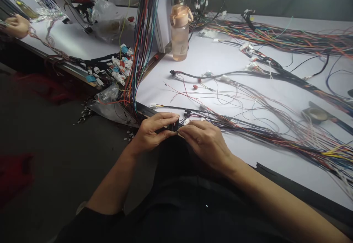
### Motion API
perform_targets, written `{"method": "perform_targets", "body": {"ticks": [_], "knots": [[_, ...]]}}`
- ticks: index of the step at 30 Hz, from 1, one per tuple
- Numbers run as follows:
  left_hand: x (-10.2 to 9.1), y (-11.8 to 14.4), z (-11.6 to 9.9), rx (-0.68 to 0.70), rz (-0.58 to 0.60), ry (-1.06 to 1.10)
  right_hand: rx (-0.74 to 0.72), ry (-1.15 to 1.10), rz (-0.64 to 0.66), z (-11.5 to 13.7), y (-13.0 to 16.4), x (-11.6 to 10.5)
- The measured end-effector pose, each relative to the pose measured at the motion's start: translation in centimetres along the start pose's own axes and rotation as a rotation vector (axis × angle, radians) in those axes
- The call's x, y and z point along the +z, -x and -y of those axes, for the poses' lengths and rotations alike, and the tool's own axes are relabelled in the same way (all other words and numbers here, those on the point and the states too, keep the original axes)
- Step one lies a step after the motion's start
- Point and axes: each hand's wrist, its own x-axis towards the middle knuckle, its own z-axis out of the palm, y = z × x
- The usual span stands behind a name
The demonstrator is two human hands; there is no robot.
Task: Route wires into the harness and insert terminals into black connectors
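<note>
Between thumb and fingers my left hand grips a small black connector at the table's front edge. My right hand is closed in a pinch right beside the connector. What sits in that pinch is too small to make out, though thin wires run close to it. Just beyond my hands lies a wire harness with dark and coloured wires, fanning out to the right. A white connector on a dark cable lies past my left fingers, and a black connector lies above my right fingers.
A water bottle stands at the back beside a post. A thick bundle of coloured wires hangs at the left. More harnesses cover the back of the table. A tape roll lies right. Another person's hand is far left.
</note>
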Motion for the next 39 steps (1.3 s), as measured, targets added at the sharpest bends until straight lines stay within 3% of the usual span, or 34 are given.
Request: {"method": "perform_targets", "body": {"ticks": [5, 10, 20, 29, 32, 36, 39], "knots": [[0.2, 0.5, 0.8, -0.117, -0.026, 0.078, -0.014, 0.065, -0.031, -0.3, 0.2, -0.5], [0.2, 0.7, 0.9, -0.147, -0.025, 0.103, 0.004, 0.011, -0.068, -0.3, 0.0, -0.3], [0.4, 0.9, 1.0, -0.116, 0.004, 0.093, -0.024, 0.017, 0.073, -0.4, -0.1, -0.4], [0.3, 1.2, 1.6, -0.236, -0.005, 0.179, -0.058, 0.079, -0.011, -0.1, -0.5, 0.4], [0.1, 0.9, 2.0, -0.304, -0.054, 0.287, -0.073, 0.074, -0.101, -0.3, -0.6, 0.1], [-0.7, 0.1, 2.8, -0.432, -0.15, 0.444, -0.021, 0.151, -0.242, -2.1, -1.0, -0.3], [-1.1, -0.9, 3.8, -0.453, -0.208, 0.576, 0.065, 0.28, -0.196, -4.3, -1.6, 0.3]]}}
